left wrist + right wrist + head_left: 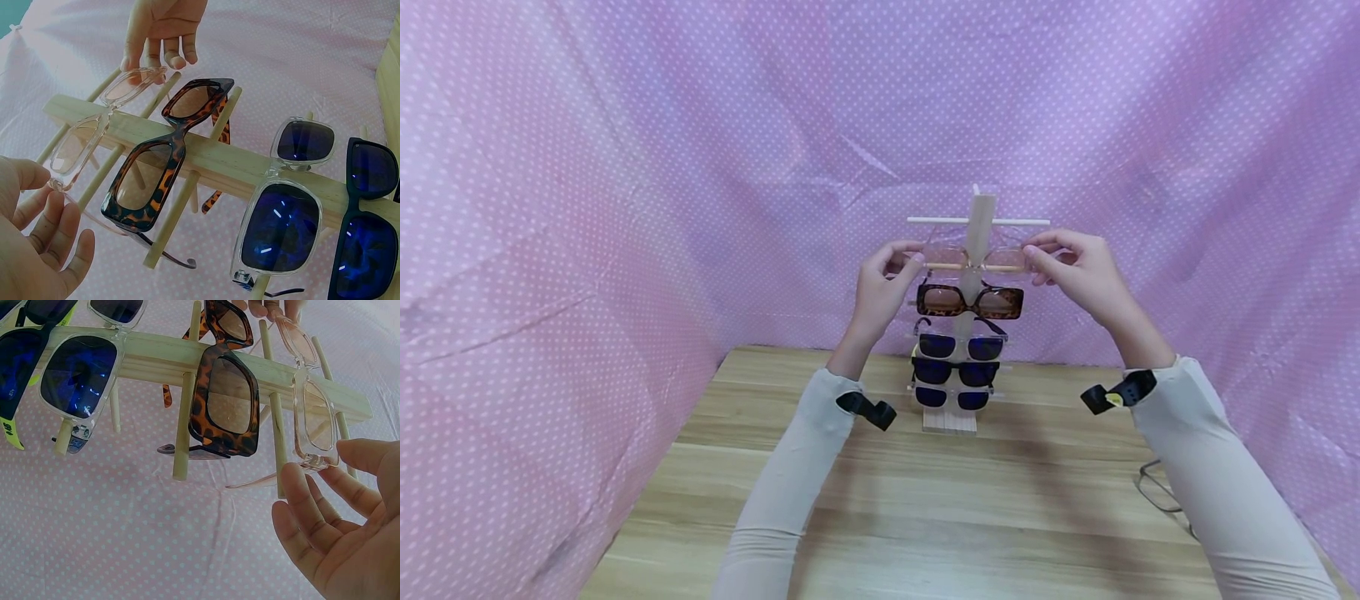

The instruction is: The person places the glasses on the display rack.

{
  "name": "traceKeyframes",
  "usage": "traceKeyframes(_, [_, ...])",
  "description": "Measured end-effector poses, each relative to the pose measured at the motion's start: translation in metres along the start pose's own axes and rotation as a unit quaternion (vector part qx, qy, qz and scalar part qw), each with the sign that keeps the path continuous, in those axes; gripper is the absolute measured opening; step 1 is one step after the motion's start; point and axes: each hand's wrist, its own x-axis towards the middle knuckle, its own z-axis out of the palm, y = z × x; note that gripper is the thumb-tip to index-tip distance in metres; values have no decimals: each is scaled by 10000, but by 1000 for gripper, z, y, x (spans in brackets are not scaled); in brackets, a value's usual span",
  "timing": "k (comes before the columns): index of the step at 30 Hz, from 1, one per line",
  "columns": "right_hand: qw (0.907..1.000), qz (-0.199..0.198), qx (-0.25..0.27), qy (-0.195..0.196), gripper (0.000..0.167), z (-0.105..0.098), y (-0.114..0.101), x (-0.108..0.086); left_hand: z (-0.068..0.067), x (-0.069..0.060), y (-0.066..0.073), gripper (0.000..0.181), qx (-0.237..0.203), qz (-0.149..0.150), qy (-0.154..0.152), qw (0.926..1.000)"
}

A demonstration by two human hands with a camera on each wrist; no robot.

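Note:
Sunglasses with a clear pinkish frame [951, 259] are at the upper part of a wooden display stand [981, 227], in front of its pegs. My left hand [882, 286] pinches their left outer corner between thumb and fingers. At the opposite corner, by the hinge, my right hand [1081, 268] pinches them too. The right wrist view shows the thumb and fingers [299, 487] around that hinge. Just below are tortoiseshell sunglasses [145, 181], resting on the stand and touched by neither hand.
Lower on the stand hang clear-framed sunglasses [281, 225], black-framed sunglasses [957, 371] and another clear-framed pair [930, 397]. A white rod [1022, 222] crosses near the top. The stand is on a wooden table [880, 533]; a thin cable [1153, 492] lies at right. Pink dotted cloth [775, 167] surrounds it.

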Motion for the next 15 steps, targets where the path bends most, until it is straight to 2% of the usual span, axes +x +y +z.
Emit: traceKeyframes(15, [9999,50,-97,-13,27,0,-2,-2,-1,0,-1,21,2,-57,57,10000])
